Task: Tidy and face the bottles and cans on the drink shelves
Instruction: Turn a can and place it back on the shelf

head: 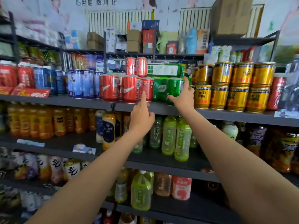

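Left hand (141, 116), index finger extended, touches a red cola can (147, 89) on the upper shelf (56, 101); right hand (182, 96), spread wide, reaches the green cans (174, 89). A nudge might topple the cans stacked above.

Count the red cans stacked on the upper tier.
2. Left upper red can and right upper red can stand side by side, left of the green carton; more may sit hidden behind.

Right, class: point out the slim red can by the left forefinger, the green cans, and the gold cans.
slim red can (148, 89): head view, label front.
green cans (174, 87): head view, front of one can.
gold cans (218, 97): head view, lower-row label.
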Motion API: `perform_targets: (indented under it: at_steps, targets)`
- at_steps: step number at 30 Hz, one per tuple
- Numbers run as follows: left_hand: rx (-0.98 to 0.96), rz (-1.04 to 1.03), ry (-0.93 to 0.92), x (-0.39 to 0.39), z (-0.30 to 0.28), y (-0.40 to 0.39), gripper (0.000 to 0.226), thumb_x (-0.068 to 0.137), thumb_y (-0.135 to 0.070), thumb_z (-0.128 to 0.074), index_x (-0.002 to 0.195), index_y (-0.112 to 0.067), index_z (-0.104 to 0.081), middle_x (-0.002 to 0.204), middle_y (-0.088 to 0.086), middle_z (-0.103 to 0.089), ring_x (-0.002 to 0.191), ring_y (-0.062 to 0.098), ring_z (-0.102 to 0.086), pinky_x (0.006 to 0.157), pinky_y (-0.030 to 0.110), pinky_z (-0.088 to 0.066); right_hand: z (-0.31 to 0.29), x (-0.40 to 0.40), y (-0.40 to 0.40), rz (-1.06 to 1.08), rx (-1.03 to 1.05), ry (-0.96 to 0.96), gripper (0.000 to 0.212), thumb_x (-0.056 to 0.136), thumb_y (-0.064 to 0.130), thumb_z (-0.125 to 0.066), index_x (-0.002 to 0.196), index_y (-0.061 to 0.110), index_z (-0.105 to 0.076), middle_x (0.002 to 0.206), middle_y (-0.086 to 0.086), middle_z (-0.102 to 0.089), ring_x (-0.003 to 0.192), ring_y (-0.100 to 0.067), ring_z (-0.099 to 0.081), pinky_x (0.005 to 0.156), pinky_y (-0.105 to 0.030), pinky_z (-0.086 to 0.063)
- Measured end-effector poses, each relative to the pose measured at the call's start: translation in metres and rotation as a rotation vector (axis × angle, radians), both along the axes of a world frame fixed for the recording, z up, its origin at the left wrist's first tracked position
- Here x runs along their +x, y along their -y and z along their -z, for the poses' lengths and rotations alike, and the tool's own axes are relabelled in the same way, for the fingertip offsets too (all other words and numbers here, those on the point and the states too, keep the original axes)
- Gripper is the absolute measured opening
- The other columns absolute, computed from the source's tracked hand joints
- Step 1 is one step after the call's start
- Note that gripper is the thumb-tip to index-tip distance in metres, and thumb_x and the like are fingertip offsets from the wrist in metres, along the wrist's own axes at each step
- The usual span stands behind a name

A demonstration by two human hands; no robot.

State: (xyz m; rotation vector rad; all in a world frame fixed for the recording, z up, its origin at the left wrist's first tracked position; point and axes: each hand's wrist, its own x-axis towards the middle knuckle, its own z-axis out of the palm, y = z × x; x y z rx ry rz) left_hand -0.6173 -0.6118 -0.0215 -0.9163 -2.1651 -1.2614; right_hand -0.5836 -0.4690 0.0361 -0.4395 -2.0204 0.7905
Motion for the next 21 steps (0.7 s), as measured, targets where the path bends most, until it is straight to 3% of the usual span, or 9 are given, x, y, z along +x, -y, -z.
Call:
perform_targets:
  at_steps: [4,10,16,18,21]
  targets:
    - [0.054,-0.003,-0.043,-0.030,-0.019,-0.002,0.076,0.091,-0.009,-0.050,0.150,-0.022,-0.004,0.122,0.002,-0.049,0.113,0.018,-0.045,0.098,0.036,-0.041,-0.013,-0.026,-0.017,-0.013,-0.026,0.037,0.096,0.082,0.018,-0.071,0.150,0.027,-0.004,0.146,-0.023,-0.026,0.124,-0.033,-0.045,0.100,-0.036,-0.038]
    - [0.065,0.012,-0.061,-0.067,-0.031,-0.005,0.074,0.090,-0.008,-0.051,0.149,-0.021,-0.008,0.114,0.001,-0.050,0.101,0.013,-0.050,0.085,0.028,-0.044,-0.007,-0.056,-0.015,0.096,-0.031,0.036,0.095,0.077,0.024,-0.076,0.146,0.028,-0.010,0.135,-0.020,-0.042,0.118,-0.037,-0.051,0.094,-0.043,-0.043]
    - [-0.022,0.105,-0.043,-0.091,-0.044,-0.018,0.069,0.091,-0.009,-0.049,0.149,-0.019,-0.014,0.138,0.007,-0.044,0.124,0.022,-0.046,0.103,0.041,-0.041,-0.003,-0.089,0.013,0.006,0.003,0.013,0.092,0.073,0.031,-0.079,0.142,0.012,-0.020,0.134,-0.016,-0.049,0.123,-0.034,-0.048,0.096,-0.044,-0.043]
    - [-0.092,0.139,-0.031,-0.097,-0.049,-0.018,0.068,0.091,-0.009,-0.048,0.149,-0.019,-0.014,0.143,0.009,-0.041,0.128,0.025,-0.043,0.105,0.045,-0.039,-0.005,-0.094,0.014,0.087,0.044,0.091,0.079,0.074,0.039,-0.077,0.130,0.008,-0.031,0.127,-0.015,-0.053,0.121,-0.036,-0.047,0.094,-0.045,-0.045]
    - [-0.138,0.184,-0.028,-0.102,-0.054,-0.014,0.068,0.092,-0.009,-0.047,0.150,-0.019,-0.012,0.147,0.009,-0.035,0.131,0.025,-0.040,0.108,0.044,-0.036,-0.011,-0.098,0.006,0.223,0.064,0.248,0.080,0.074,0.050,-0.072,0.131,0.009,-0.035,0.132,-0.014,-0.046,0.125,-0.036,-0.039,0.096,-0.045,-0.040]
